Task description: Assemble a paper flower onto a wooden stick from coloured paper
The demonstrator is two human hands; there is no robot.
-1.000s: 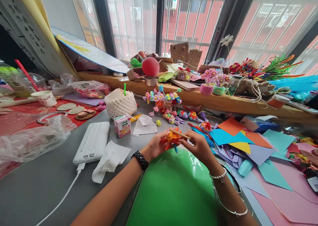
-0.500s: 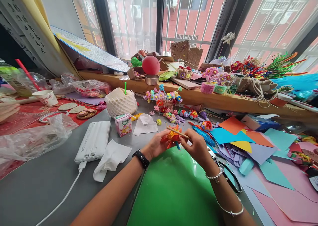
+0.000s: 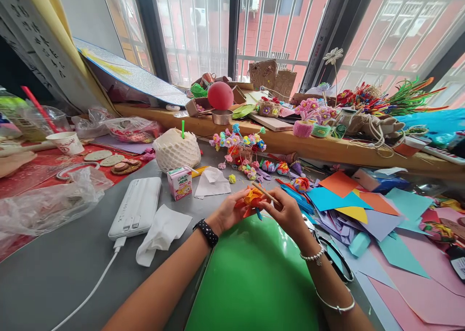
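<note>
Over the far end of a glossy green board (image 3: 254,277), my left hand (image 3: 231,210) is closed around an orange and yellow paper flower (image 3: 253,197) with a bit of blue at its base. My right hand (image 3: 285,207) grips a thin wooden stick (image 3: 267,192), its tip angled up beside the petals. The fingertips of that hand also come close to the flower's lower side; whether they touch it I cannot tell. Beyond the hands lie several finished paper flowers (image 3: 301,184) and a bunch of small colourful flowers (image 3: 241,144).
At right are scissors (image 3: 337,258) and overlapping coloured paper sheets (image 3: 392,253). To the left lie a white power bank (image 3: 136,207) with a cable, crumpled tissue (image 3: 163,234), a small pink box (image 3: 180,183) and a wrapped coconut (image 3: 177,151). Part of another person's hand (image 3: 16,162) shows at far left.
The stick's tip has swung up and away from the petals, now pointing more steeply. The flower is turned slightly in my left hand. At far left, the other person's hand reaches further in.
</note>
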